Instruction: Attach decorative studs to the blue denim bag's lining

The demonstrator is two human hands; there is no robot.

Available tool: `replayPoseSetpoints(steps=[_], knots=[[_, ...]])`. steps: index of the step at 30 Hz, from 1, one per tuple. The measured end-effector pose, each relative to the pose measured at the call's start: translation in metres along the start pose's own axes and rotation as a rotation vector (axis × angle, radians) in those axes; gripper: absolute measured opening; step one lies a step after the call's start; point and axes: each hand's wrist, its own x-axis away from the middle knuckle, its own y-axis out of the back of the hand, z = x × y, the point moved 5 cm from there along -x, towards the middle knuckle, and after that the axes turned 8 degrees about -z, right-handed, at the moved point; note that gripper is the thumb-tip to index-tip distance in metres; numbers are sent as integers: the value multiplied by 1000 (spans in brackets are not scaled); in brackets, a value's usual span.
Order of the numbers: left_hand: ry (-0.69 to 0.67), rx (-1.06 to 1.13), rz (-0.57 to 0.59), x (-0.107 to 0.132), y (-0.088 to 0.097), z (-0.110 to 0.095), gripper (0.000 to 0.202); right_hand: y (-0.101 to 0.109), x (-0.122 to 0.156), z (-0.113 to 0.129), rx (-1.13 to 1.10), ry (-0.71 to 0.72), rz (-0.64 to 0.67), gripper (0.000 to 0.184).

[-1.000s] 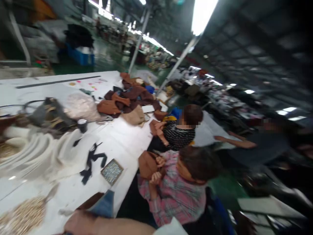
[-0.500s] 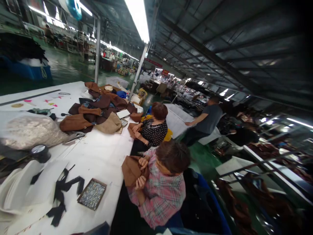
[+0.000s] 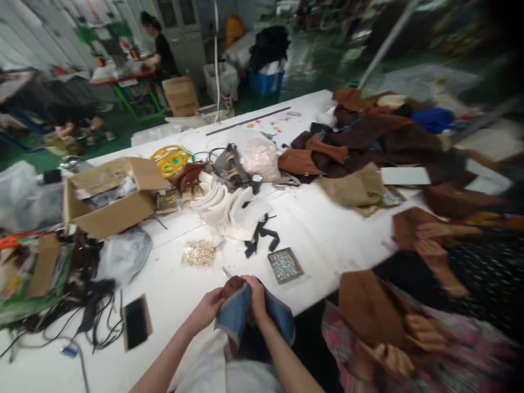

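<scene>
My left hand point(image 3: 208, 309) is closed on the left edge of a brown and blue fabric piece point(image 3: 236, 311). My right hand point(image 3: 256, 299) grips the same piece from the top right, its fingers partly hidden in the folds. The fabric has a brown side and a denim-like blue side, and hangs over the table's near edge in front of my body. Just beyond it lies a clear bag of gold-coloured small parts point(image 3: 199, 253). To its right sits a shallow tray of small silvery metal pieces point(image 3: 301, 271), with black straps point(image 3: 262, 234) behind.
A phone point(image 3: 136, 323) and tangled cables point(image 3: 100, 314) lie at left, below an open cardboard box point(image 3: 118, 215). White curved pieces point(image 3: 223, 210) are stacked mid-table. Brown fabric pieces point(image 3: 393, 136) are heaped at back right. Two co-workers' hands point(image 3: 432, 245) hold brown pieces at right.
My view has swung left and down from the co-workers and hall. My own hands and the fabric piece have come into view, along with the table's left side.
</scene>
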Motion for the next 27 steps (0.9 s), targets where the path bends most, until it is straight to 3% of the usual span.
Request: replayPoseSetpoints(steps=[3, 7, 10, 12, 13, 17, 19, 22, 27], knots=[[-20, 29, -40, -3, -11, -6, 34, -6, 7, -19, -46, -1, -9, 34], [14, 10, -144, 9, -19, -8, 36, -8, 10, -23, -27, -13, 28, 33], [58, 170, -65, 18, -11, 2, 43, -10, 3, -28, -49, -28, 115, 38], [132, 344, -11, 15, 4, 17, 53, -9, -1, -33, -65, -43, 161, 39], [183, 398, -43, 11, 17, 26, 55, -8, -3, -36, -72, -50, 176, 39], [329, 287, -440, -20, 85, 61, 41, -3, -5, -38, -95, -74, 221, 35], [352, 220, -563, -37, 111, 71, 34, -1, -7, -36, -104, -85, 224, 34], [388, 158, -641, -54, 128, 85, 33, 0, -13, -37, -122, -107, 209, 35], [421, -68, -711, -66, 140, 112, 29, -1, -20, -47, -118, -123, 200, 36]])
